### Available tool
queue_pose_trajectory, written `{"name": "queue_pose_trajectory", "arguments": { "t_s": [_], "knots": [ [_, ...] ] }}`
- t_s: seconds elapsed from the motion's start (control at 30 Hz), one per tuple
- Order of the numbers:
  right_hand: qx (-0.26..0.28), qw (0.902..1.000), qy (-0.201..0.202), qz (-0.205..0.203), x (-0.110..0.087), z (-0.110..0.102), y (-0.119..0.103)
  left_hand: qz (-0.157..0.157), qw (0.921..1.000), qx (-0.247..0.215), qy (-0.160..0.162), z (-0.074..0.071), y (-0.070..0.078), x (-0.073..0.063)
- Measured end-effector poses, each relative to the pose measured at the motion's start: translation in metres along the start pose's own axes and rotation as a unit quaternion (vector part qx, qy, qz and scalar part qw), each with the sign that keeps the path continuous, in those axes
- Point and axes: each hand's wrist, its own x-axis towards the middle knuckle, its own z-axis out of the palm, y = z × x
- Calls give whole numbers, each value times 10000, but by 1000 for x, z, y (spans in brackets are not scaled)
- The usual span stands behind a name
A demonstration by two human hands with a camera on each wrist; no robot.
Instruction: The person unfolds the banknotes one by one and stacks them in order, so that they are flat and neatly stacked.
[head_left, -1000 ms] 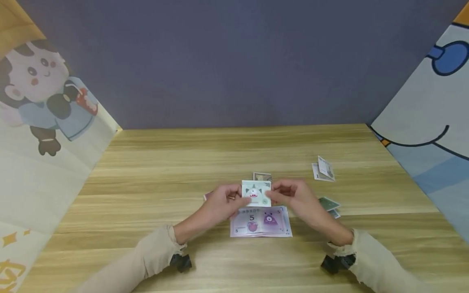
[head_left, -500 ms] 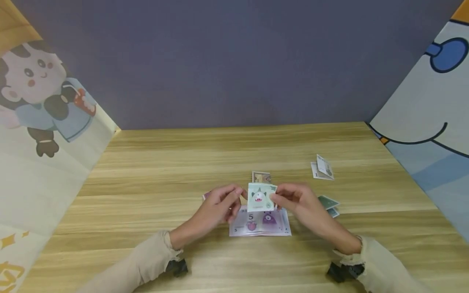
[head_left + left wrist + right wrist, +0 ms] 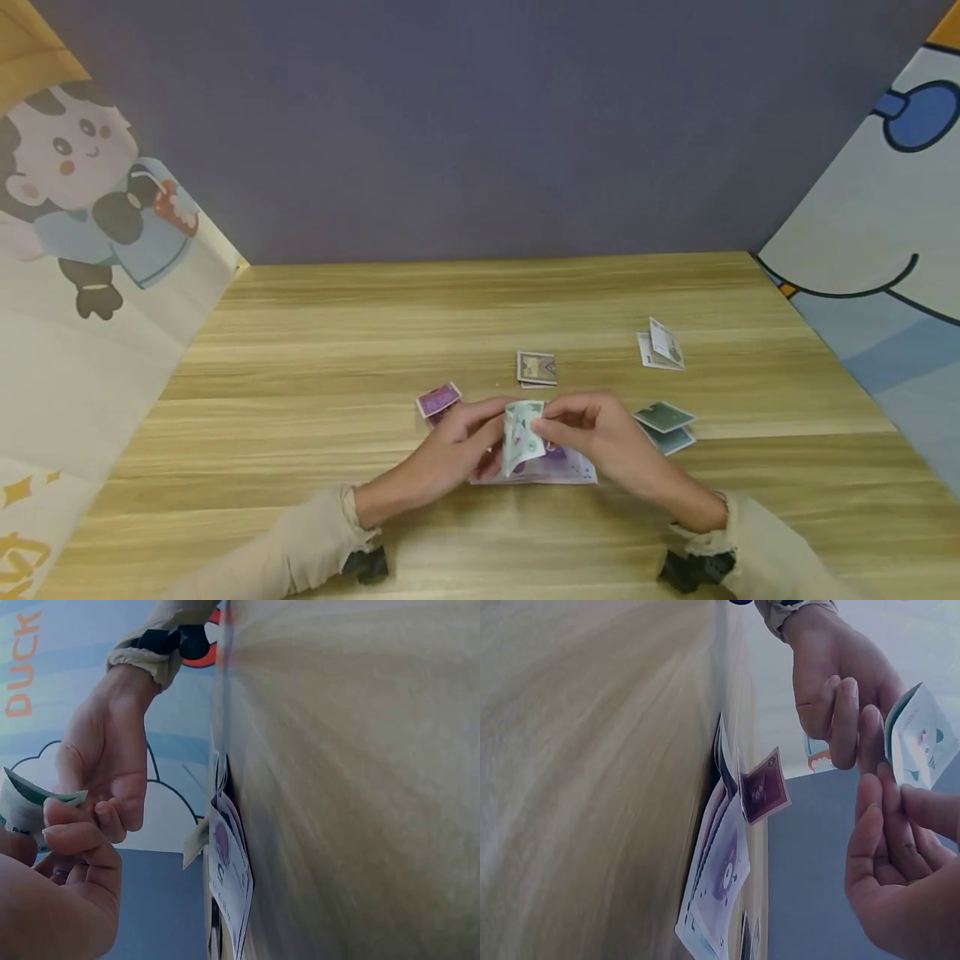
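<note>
Both hands meet over the middle of the wooden table (image 3: 315, 367). Between them stands a small folded pale green toy banknote (image 3: 522, 435), turned nearly edge-on. My left hand (image 3: 461, 446) pinches its left side and my right hand (image 3: 592, 437) pinches its right side. In the right wrist view the green note (image 3: 922, 739) shows its cartoon print between the left hand (image 3: 840, 682) and the right hand (image 3: 900, 877). In the left wrist view only an edge of the note (image 3: 22, 806) shows at the left hand (image 3: 60, 900). Under the hands lies a flat purple 5 note (image 3: 562, 472).
Folded notes lie around the hands: a purple one (image 3: 438, 399) to the left, a brown one (image 3: 536, 367) behind, a white one (image 3: 660, 346) at the far right, and two green ones (image 3: 663, 417) to the right. Cartoon-printed panels wall both sides, with a dark wall behind.
The green note faced me and was held higher. Now it has come down towards the purple note and turned edge-on between both hands.
</note>
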Motion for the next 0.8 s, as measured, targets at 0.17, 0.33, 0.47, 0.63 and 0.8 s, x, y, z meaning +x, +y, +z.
{"name": "queue_pose_trajectory", "arguments": {
  "t_s": [0.17,0.33,0.47,0.63,0.8],
  "knots": [
    [-74,9998,30,186,2,2,-1,4,9996,-264,128,-1,1,-1],
    [-91,9998,9,163,2,2,0,-23,9986,-531,9,-3,2,-1],
    [-257,9995,-1,182,1,2,0,-200,9971,-725,-96,-5,3,0],
    [-373,9992,66,159,-2,2,2,-283,9959,-855,-70,-5,1,-1],
    [-117,9998,170,1,-5,1,7,-290,9971,-698,-3,-6,-2,-1]
  ]
}}
